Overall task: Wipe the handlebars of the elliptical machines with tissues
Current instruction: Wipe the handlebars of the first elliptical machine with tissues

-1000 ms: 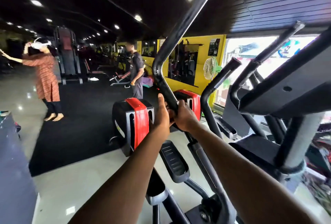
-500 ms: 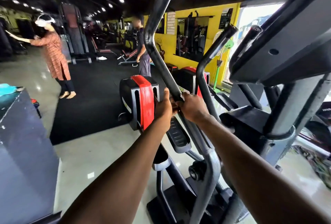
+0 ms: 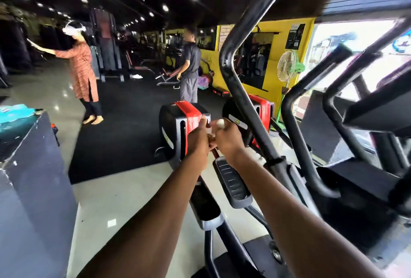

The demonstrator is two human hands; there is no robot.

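The elliptical's long black handlebar (image 3: 239, 90) rises from the lower right, bends and runs up out of the top of the view. Both hands are off it, held close together just to its left. My right hand (image 3: 228, 140) grips a small white tissue (image 3: 220, 123) that pokes out above its fingers. My left hand (image 3: 198, 139) has its fingers curled on a white part of the tissue between the two hands. Most of the tissue is hidden by the fingers.
Further black handlebars (image 3: 295, 135) and the console block (image 3: 375, 113) fill the right. A foot pedal (image 3: 232, 183) lies below my hands, with red-and-black flywheel housings (image 3: 178, 122) beyond. A dark counter (image 3: 33, 171) stands at left. Two people (image 3: 84, 73) stand on the floor behind.
Both hands have let go of the handlebar and moved slightly left of it. They now meet around the tissue, which shows white above my right hand.
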